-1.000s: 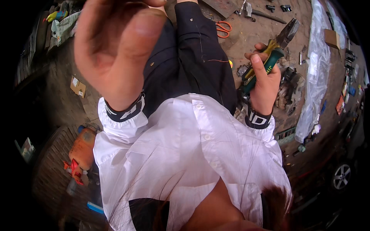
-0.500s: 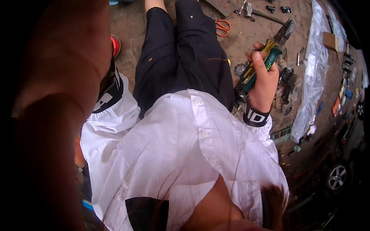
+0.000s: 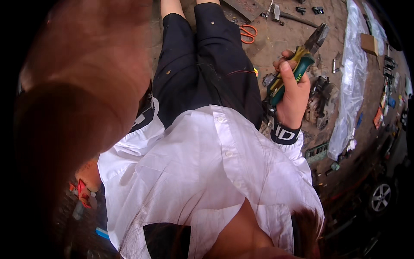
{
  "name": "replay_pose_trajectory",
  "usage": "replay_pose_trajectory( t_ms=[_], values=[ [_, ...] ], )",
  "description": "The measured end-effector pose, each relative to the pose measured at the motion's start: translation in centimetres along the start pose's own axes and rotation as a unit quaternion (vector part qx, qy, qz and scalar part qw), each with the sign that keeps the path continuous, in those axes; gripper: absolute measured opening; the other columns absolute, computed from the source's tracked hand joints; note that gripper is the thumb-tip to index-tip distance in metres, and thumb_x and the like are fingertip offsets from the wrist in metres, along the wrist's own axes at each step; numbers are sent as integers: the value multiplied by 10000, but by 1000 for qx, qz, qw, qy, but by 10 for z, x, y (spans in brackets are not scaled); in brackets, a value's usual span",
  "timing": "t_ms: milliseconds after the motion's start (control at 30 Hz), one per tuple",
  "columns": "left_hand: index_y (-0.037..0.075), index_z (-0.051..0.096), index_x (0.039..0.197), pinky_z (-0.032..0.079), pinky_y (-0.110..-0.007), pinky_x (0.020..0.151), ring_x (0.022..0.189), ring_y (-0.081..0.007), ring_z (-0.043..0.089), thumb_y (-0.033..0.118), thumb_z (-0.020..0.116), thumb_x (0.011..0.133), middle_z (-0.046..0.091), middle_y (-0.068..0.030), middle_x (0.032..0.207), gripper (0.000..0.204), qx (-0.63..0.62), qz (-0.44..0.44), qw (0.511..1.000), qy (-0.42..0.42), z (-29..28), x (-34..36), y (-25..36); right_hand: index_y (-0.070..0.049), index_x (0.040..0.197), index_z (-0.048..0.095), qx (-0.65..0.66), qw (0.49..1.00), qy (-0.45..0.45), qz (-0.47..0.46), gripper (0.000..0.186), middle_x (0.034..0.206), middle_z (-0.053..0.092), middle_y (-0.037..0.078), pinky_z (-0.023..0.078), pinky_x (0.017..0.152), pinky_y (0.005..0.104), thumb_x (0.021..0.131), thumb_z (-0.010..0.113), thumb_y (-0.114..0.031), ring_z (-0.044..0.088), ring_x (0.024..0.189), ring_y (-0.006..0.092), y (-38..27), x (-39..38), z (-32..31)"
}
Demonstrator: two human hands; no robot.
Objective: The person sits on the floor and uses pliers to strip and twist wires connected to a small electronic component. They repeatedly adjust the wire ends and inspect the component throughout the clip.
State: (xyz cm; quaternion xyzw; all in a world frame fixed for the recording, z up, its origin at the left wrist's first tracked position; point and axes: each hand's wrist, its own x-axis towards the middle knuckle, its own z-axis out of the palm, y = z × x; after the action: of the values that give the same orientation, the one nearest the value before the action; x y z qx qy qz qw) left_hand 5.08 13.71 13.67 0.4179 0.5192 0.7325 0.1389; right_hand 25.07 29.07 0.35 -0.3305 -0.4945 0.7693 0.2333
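My left hand (image 3: 95, 82) looms very large and blurred right in front of the camera, covering the left of the view. Its fingers cannot be made out. On the right, my right hand (image 3: 292, 97) is wrapped around the green and yellow handles of combination pliers (image 3: 306, 62). The pliers' jaws point up and away to the right. A thin copper-coloured wire (image 3: 236, 73) lies across my dark trousers (image 3: 181, 77), reaching toward a small yellow and red spot near my right hand.
Orange-handled scissors (image 3: 248, 34) and a hammer (image 3: 297, 19) lie on the floor ahead. Metal parts (image 3: 321, 103) sit beyond my right wrist. A plastic sheet (image 3: 354, 73) stretches along the right, by a cardboard box (image 3: 369, 44). A car wheel (image 3: 381, 197) shows at lower right.
My left hand has moved to the right across the picture, uncovering an orange object at lower left. My right hand keeps its grip on the pliers, almost still.
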Motion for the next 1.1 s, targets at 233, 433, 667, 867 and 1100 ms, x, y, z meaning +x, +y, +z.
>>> replay_pose_trajectory(
  t_ms=[233,433,667,867,1100],
  values=[
    [7,614,1060,470,-258,663,766,-175,609,121,583,907,640,-74,930,193,225,-184,945,-150,67,-69,-80,3,848,660,-21,998,11,-62,170,1142,548,75,432,785,269,845,711,-160,566,875,111,-2,1,9],
    [-2,630,939,394,-218,547,591,-84,484,120,533,948,617,-29,736,155,138,-248,948,-146,66,-79,-81,12,842,665,-26,996,38,-83,186,1141,551,105,412,833,300,844,704,-170,545,970,145,-7,4,11],
    [-22,625,970,288,-190,492,545,-16,344,148,516,972,528,40,681,202,0,-323,944,-58,57,-89,-83,2,863,666,-75,990,83,-90,229,1244,538,101,393,891,318,894,633,-223,513,1044,160,-18,14,-2],
    [-27,628,971,259,-193,483,530,-13,327,167,509,976,446,56,626,228,-2,-328,944,-41,56,-87,-82,9,839,679,-213,968,-69,-110,272,1280,520,126,398,932,356,874,617,-253,497,1099,208,-10,0,-27],
    [-20,630,971,262,-188,489,540,-11,333,159,510,971,480,54,658,215,20,-325,945,-32,54,-84,-85,-40,762,695,-293,923,-236,-85,198,1262,508,186,397,954,392,802,689,-234,514,1108,291,-13,-17,-31]
  ],
)
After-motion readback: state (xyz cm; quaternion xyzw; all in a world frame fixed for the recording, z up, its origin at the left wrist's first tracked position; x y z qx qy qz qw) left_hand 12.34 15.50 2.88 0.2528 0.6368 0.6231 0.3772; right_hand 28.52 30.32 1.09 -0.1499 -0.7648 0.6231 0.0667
